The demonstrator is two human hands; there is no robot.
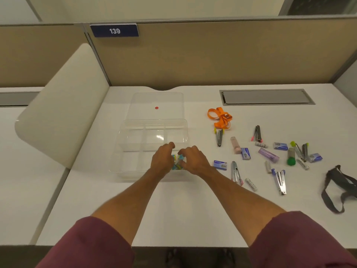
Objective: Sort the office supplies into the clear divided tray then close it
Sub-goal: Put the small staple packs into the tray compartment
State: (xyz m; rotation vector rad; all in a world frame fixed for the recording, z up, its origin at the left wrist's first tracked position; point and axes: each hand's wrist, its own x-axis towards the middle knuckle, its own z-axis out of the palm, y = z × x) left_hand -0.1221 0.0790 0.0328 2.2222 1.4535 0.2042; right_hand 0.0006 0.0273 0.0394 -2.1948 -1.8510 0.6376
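Since the small coloured pieces seemingly share one compartment of the tray, the left hand and right hand huddle close over them, fingers curled, grip unclear, while staplers wait beyond the right hand.

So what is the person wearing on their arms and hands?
The left sleeve and right sleeve are dark red and end near the elbows. The left hand and right hand have no gloves, and no watch shows.

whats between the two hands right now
In the head view, a small cluster of blue and yellow pieces sits between the left hand and right hand, over the clear tray's near right corner.
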